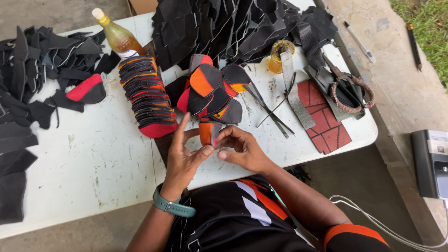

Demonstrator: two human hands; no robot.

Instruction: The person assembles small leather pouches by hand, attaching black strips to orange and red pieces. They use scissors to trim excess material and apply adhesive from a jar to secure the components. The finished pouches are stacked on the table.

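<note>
A person at the near edge of a white table (93, 158) holds a small orange and black leather piece (208, 133) upright between both hands. The left hand (183, 156) pinches it with thumb and curled fingers, forefinger pointing up, a teal watch (172, 206) on the wrist. The right hand (242, 149) grips its other side, fingers curled. Just beyond sits a pile of cut pieces (212, 93), beside it a leaning stack (147, 95) and a bottle (116, 35). Black scraps (28, 93) crowd the left edge; bare tabletop lies at the near left
</note>
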